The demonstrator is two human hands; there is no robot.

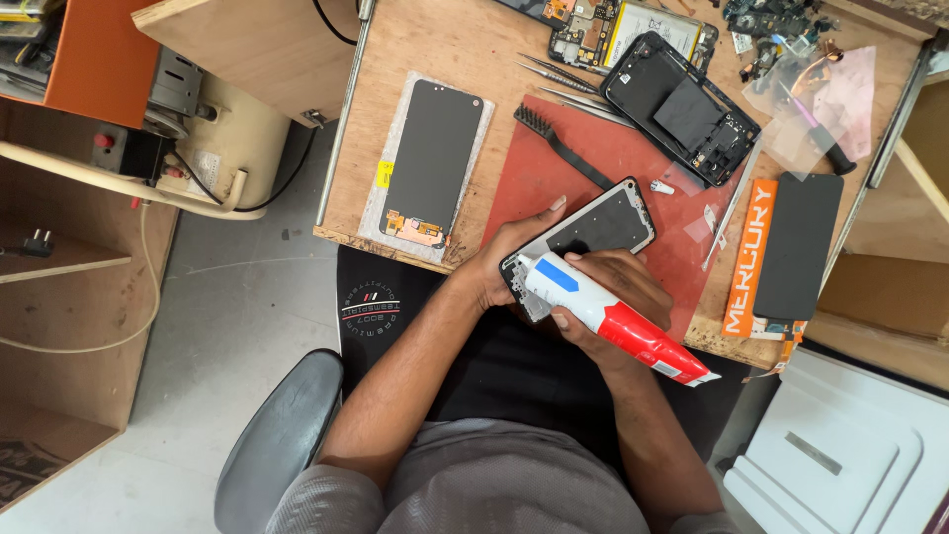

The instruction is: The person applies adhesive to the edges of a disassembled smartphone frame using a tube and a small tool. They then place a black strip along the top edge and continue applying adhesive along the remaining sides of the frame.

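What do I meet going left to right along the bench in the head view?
Spare screen → brush → phone frame in the left hand → open phone body → orange box → dark panel.

Count, positions relative to the red mat (593,168):
- Phone frames: 2. One (603,225) at the mat's near edge, one larger black frame (682,107) across its far right corner.
- Display panels: 2. One (432,158) left of the mat, one dark panel (797,245) to its right.
- Adhesive tubes: 1, white and red (613,316), at the near edge.
- Brushes: 1, black (559,143), on the mat's far left part.
- Tweezers: 2 at least (559,74), just beyond the mat.
- Orange boxes: 1 (748,259), right of the mat.
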